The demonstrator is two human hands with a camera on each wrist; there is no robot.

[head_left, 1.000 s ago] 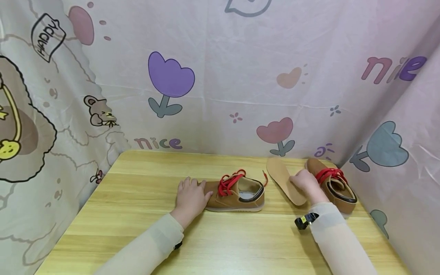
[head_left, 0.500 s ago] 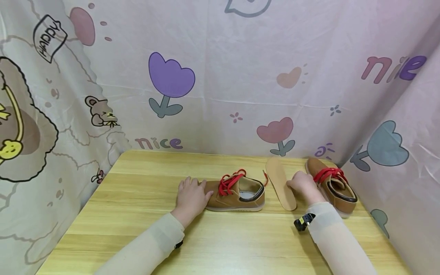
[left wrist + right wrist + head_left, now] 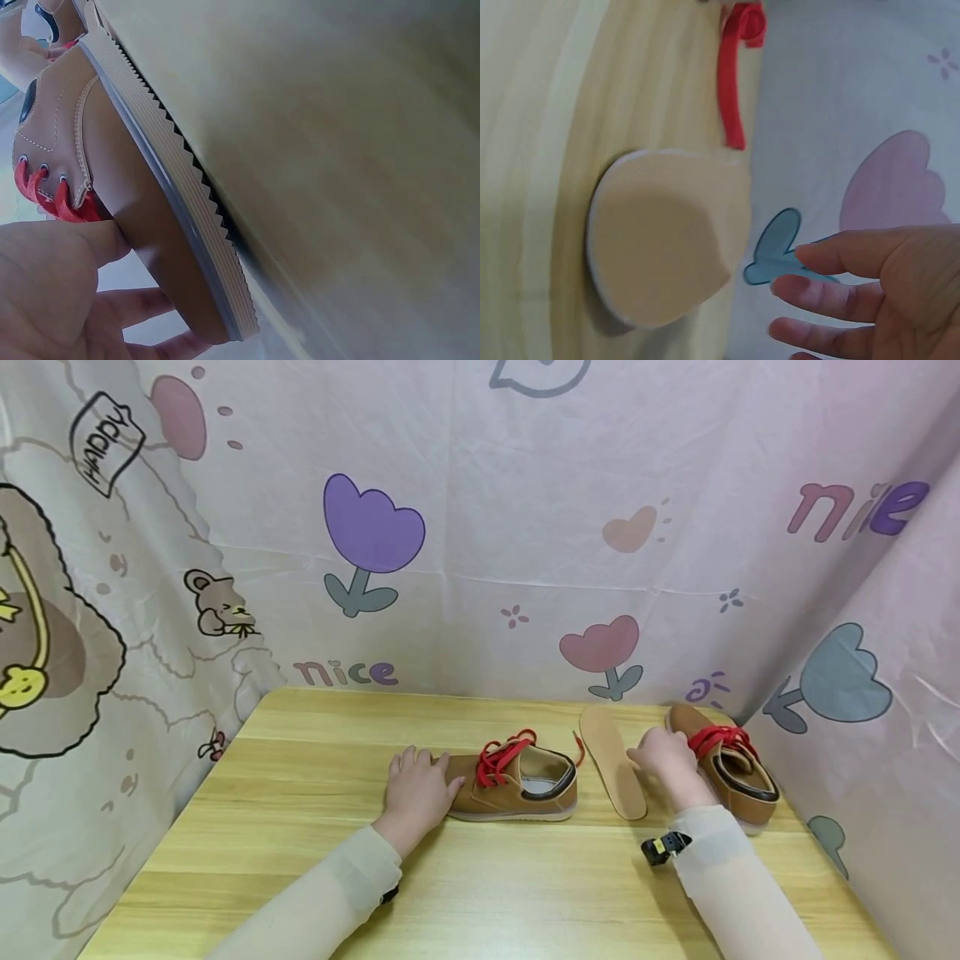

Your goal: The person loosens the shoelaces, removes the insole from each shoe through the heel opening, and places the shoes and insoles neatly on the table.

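Observation:
A brown shoe (image 3: 463, 787) with red laces lies on the table, toe to the left. My left hand (image 3: 415, 797) holds its toe; in the left wrist view the thumb presses the upper (image 3: 142, 202) and the fingers wrap the far side. A tan insole (image 3: 609, 764) lies lengthwise on the table beside the heel. Just right of the insole is my right hand (image 3: 666, 758), its fingers loosely bent. The right wrist view shows nothing between those fingers (image 3: 829, 296), with a gap to the insole's rounded end (image 3: 656, 240).
A second brown shoe (image 3: 756, 807), also red-laced, stands at the table's right edge, close beside my right hand. One loose lace end (image 3: 579, 747) sticks up between the first shoe and the insole. A printed curtain (image 3: 465, 510) hangs behind the wooden table (image 3: 480, 885).
The insole, pinched and slanted in my right hand a second ago, has swung straighter and moved slightly left. My right hand has let go of it. The left hand has stayed still.

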